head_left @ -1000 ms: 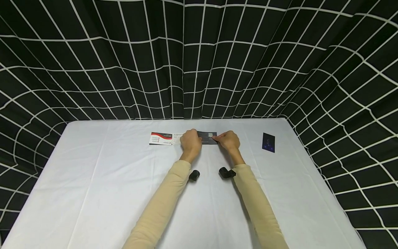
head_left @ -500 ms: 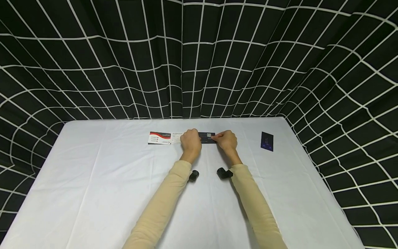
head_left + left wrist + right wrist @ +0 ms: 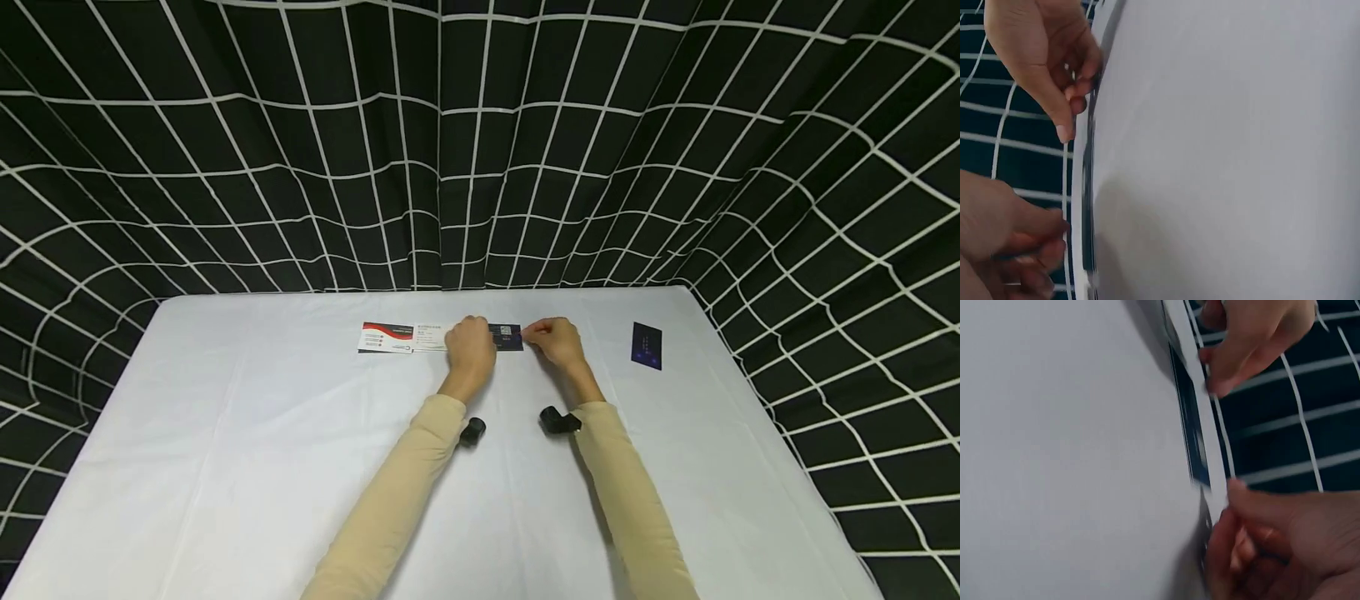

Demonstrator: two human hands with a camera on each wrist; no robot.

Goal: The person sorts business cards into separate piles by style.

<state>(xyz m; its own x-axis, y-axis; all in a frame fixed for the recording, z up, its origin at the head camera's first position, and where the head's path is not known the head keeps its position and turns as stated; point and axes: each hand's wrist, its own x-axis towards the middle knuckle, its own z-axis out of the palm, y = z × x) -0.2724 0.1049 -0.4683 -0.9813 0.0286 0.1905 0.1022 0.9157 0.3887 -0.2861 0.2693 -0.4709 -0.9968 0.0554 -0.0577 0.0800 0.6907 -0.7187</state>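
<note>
A row of business cards lies near the far table edge. At its left is a white card with a red-and-black band (image 3: 386, 339); a white printed card (image 3: 429, 337) follows, partly hidden by my left hand (image 3: 471, 346). At the right end lies a dark card with a small QR code (image 3: 507, 337), seen edge-on as a dark strip in the right wrist view. Over the join between white and dark cards, my left hand bends its fingers loosely, with no card visible in them. Just off the dark card's right edge is my right hand (image 3: 557, 340), fingertips near the corner, holding nothing visible.
A separate dark blue card (image 3: 647, 346) lies tilted to the right on the white-covered table (image 3: 262, 467). Behind the table hangs a black curtain with a white grid (image 3: 360, 167). A black wrist camera (image 3: 558, 421) sticks out from the right sleeve.
My right fingers have come off the dark card's right end and moved slightly right. My left hand has shifted a little right, uncovering more of the white printed card.
</note>
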